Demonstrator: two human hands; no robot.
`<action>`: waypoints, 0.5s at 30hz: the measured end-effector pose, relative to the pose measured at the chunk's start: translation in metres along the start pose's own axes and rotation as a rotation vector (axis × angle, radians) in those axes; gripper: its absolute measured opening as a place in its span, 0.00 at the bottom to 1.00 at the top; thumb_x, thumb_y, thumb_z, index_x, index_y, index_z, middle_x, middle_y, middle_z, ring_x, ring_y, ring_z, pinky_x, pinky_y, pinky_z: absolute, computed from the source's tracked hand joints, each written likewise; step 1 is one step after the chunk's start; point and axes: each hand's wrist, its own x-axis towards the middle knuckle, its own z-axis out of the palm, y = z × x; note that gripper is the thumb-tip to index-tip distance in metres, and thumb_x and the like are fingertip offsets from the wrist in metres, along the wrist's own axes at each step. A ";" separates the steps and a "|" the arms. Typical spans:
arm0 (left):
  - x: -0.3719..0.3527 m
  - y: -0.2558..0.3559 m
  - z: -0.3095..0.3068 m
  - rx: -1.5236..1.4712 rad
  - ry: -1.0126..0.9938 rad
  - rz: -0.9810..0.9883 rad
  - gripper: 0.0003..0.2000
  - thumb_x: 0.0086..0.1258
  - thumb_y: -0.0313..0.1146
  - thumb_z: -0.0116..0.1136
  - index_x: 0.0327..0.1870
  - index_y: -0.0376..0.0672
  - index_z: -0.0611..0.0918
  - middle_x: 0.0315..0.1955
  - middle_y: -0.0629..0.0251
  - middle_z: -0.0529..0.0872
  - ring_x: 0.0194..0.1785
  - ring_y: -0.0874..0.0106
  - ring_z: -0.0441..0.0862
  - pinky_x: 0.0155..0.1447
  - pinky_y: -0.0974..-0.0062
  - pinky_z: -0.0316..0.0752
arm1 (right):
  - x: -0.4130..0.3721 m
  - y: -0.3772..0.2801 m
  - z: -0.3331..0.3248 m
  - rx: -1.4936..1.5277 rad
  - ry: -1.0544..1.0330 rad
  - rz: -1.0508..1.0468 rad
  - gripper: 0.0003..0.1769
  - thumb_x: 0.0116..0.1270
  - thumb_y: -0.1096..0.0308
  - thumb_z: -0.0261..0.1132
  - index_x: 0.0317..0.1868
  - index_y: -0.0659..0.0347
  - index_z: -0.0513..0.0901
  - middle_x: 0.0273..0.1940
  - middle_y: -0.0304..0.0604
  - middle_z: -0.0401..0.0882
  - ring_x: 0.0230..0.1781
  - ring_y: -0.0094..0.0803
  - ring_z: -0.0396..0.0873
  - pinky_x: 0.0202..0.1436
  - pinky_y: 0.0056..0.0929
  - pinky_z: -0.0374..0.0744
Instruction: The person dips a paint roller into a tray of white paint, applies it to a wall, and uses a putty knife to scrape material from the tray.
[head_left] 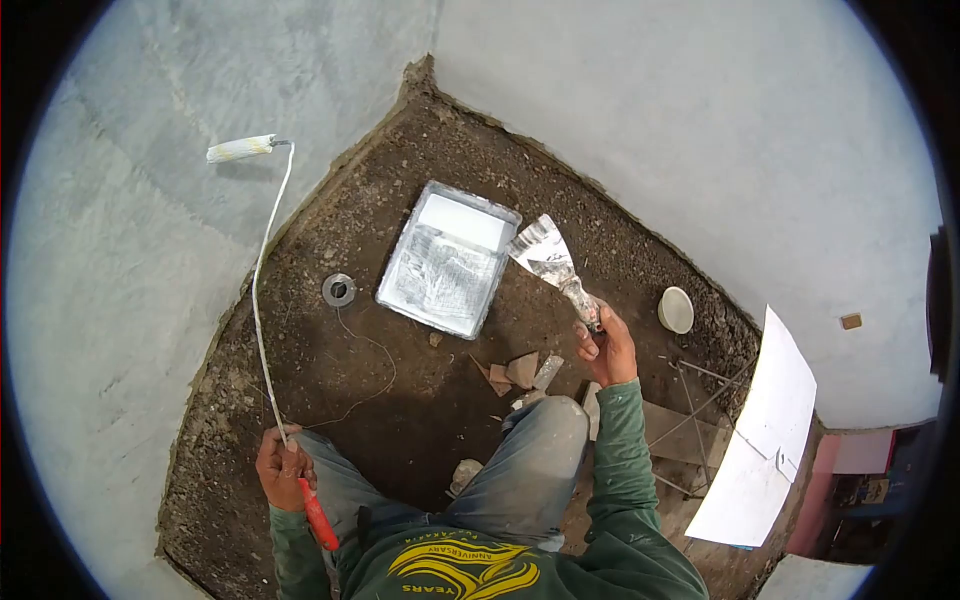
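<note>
My left hand (284,466) is closed round the lower rod of a paint roller, just above its red handle (318,515). The roller's long white rod runs up to a pale roller head (240,149) in front of the grey wall. My right hand (608,345) grips the handle of a paint-stained putty knife (545,255), whose wide blade points up and left. Beyond my knees, a paint tray (440,280) with white paint lies on the dirt floor, close to the putty knife's blade.
A wire spool (339,290) lies left of the tray, and a pale bowl (676,310) stands at the right. Broken tile pieces (521,370) lie before my knees. A white panel (760,430) leans by a metal frame (690,405). Grey walls (700,120) meet in a corner.
</note>
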 end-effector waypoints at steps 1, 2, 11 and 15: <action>-0.001 0.000 -0.001 -0.005 0.001 0.009 0.13 0.71 0.38 0.54 0.48 0.38 0.74 0.12 0.73 0.68 0.13 0.82 0.67 0.15 0.82 0.64 | 0.000 -0.002 0.004 -0.003 -0.032 0.003 0.24 0.74 0.55 0.52 0.62 0.63 0.70 0.30 0.39 0.73 0.19 0.17 0.62 0.21 0.19 0.62; -0.002 0.000 -0.003 -0.009 0.007 0.012 0.13 0.71 0.38 0.54 0.48 0.38 0.74 0.12 0.73 0.68 0.13 0.82 0.67 0.15 0.82 0.64 | 0.000 -0.003 0.008 -0.006 -0.064 0.007 0.25 0.74 0.55 0.52 0.62 0.63 0.70 0.31 0.39 0.74 0.19 0.17 0.63 0.21 0.19 0.63; -0.006 -0.005 -0.015 0.022 0.067 -0.021 0.14 0.72 0.39 0.52 0.47 0.37 0.75 0.12 0.76 0.64 0.14 0.83 0.65 0.15 0.83 0.62 | -0.001 0.055 0.063 -0.572 0.105 -0.058 0.19 0.71 0.65 0.55 0.60 0.60 0.73 0.30 0.37 0.75 0.23 0.19 0.69 0.25 0.19 0.68; -0.006 -0.009 -0.013 -0.026 0.080 -0.056 0.12 0.72 0.35 0.53 0.49 0.37 0.75 0.13 0.73 0.68 0.15 0.81 0.67 0.17 0.82 0.64 | 0.023 0.192 0.053 -1.116 0.286 -0.453 0.19 0.70 0.67 0.56 0.59 0.59 0.74 0.42 0.46 0.76 0.40 0.35 0.74 0.46 0.36 0.74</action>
